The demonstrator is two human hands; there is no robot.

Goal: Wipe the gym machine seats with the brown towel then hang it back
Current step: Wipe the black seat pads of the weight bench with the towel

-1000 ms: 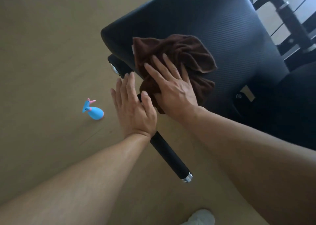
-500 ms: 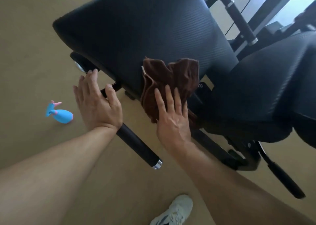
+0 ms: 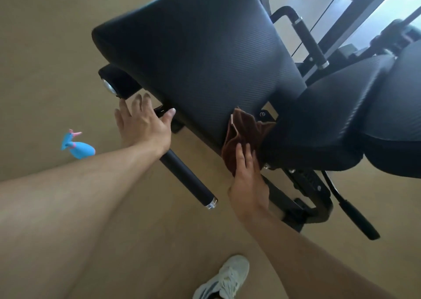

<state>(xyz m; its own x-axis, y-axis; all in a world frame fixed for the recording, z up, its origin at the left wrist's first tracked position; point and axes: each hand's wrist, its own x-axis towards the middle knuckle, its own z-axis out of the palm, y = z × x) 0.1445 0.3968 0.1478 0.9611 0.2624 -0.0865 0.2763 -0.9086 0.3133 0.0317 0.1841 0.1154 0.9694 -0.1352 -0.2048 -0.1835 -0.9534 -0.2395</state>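
Towel: crumpled brown cloth towel (image 3: pixel 243 132) bunched against the near lower edge of the black textured seat pad (image 3: pixel 205 59), beside a second black pad (image 3: pixel 341 121).
Right hand (image 3: pixel 247 180): fingers straight, pressing the towel.
Left hand (image 3: pixel 143 125): fingers spread, relaxed, over the black padded bar (image 3: pixel 186 178).
Floor: blue spray bottle (image 3: pixel 77 147), well left.

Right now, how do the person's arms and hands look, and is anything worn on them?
The left hand and right hand are bare: no gloves, rings or watch visible. The left arm and right arm are uncovered to the frame edge; no sleeve shows.
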